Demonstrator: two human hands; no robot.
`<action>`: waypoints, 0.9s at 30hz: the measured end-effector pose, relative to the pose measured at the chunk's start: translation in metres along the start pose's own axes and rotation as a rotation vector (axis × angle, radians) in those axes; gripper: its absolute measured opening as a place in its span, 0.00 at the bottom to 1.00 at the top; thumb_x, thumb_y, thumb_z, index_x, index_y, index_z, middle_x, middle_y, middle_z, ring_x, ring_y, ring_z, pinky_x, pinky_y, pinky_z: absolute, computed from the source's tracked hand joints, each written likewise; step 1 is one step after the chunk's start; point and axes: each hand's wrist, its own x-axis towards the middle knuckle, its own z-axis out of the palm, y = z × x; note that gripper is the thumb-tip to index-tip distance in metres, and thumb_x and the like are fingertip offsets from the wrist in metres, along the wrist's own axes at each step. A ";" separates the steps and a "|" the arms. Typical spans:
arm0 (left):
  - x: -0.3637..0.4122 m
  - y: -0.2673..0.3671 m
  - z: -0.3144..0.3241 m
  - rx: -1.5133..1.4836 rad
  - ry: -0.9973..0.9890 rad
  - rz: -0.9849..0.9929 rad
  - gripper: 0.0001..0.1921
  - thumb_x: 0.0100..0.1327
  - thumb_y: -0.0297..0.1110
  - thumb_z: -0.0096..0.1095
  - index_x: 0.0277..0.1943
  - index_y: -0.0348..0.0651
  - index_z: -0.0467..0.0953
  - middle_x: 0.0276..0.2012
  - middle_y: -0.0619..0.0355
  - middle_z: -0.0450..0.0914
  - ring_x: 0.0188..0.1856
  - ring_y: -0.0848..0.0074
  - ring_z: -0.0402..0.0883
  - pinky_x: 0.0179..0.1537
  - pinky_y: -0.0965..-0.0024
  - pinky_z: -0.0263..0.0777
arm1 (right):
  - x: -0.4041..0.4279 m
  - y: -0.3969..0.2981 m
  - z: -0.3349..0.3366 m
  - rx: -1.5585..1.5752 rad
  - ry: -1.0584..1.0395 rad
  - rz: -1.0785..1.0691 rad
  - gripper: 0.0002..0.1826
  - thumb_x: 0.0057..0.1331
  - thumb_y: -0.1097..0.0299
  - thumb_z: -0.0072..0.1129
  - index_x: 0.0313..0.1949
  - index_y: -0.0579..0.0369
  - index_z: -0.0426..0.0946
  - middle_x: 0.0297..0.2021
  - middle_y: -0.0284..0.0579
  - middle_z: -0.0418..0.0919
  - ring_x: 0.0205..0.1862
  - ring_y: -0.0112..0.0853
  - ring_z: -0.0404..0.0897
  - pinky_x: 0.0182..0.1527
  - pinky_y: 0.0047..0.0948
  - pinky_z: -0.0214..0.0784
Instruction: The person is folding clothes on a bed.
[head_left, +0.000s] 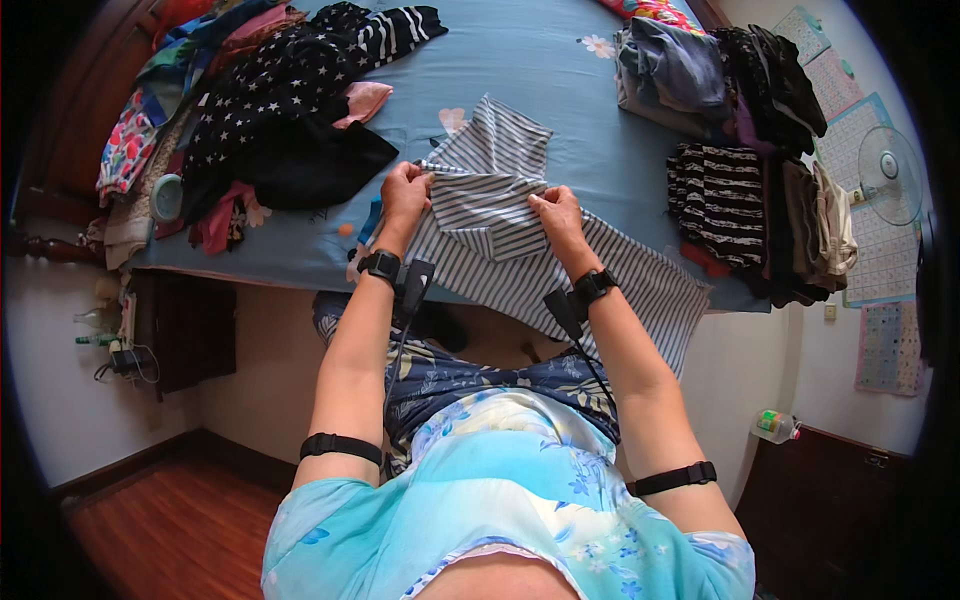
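A striped white and dark garment (510, 217) lies partly folded on the blue bed sheet (517, 45). My left hand (406, 196) pinches its left edge between thumb and fingers. A little to the right, my right hand (559, 217) grips another part of the same cloth. Between both hands a layer of the fabric is folded over, with a small turned-up flap below. One striped end points away from me; the other spreads right and hangs over the near edge of the bed.
Loose clothes, among them a black star-print garment (277, 97), are heaped at the left with a small round pale-green object (166, 198). Folded trousers (667, 67) and a black-and-white striped stack (718, 202) stand at the right. A fan (889, 166) is beyond them.
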 end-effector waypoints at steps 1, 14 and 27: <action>0.000 -0.002 0.000 0.010 0.062 0.026 0.08 0.55 0.26 0.67 0.33 0.37 0.73 0.22 0.58 0.79 0.17 0.77 0.75 0.19 0.73 0.69 | -0.002 0.000 0.000 -0.001 -0.004 0.002 0.13 0.59 0.68 0.66 0.36 0.63 0.73 0.28 0.37 0.77 0.30 0.25 0.74 0.36 0.24 0.69; -0.049 -0.014 -0.036 0.807 -0.136 0.614 0.28 0.56 0.32 0.65 0.61 0.53 0.70 0.62 0.55 0.69 0.65 0.61 0.64 0.66 0.58 0.54 | -0.064 -0.031 -0.013 -0.420 0.072 -0.399 0.15 0.52 0.70 0.64 0.40 0.58 0.74 0.34 0.50 0.75 0.40 0.48 0.77 0.46 0.40 0.71; -0.044 -0.027 -0.048 0.924 -0.123 0.808 0.22 0.65 0.41 0.55 0.62 0.52 0.70 0.64 0.59 0.67 0.67 0.64 0.60 0.65 0.59 0.54 | -0.105 -0.033 0.039 -0.405 -0.246 -0.756 0.05 0.54 0.77 0.58 0.31 0.56 0.73 0.33 0.52 0.70 0.35 0.50 0.76 0.38 0.44 0.71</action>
